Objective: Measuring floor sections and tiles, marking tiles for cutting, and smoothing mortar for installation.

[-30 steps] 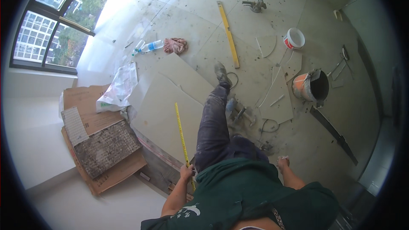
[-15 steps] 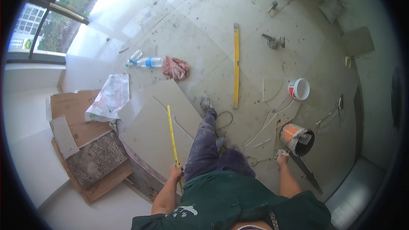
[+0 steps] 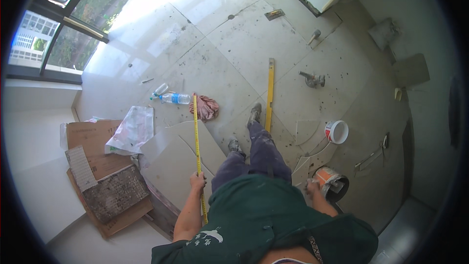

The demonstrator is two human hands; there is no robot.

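A person standing on a tiled floor holds out a yellow tape measure.

Left hand (image 3: 198, 182) clenched around the thin, springy tape measure (image 3: 196, 137), which reaches toward 12 o'clock over a pale tile (image 3: 171, 159); best gripped low. Right hand (image 3: 311, 186), at 3 o'clock by an orange bucket (image 3: 331, 181): grip unclear.

Glossy floor tiles (image 3: 234, 34), crumpled pink cloth (image 3: 205, 107)

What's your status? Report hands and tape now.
Left hand grips yellow tape measure, extended across loose cut tile. Right hand down beside orange bucket. Pink rag and plastic bottle near tape's far end.
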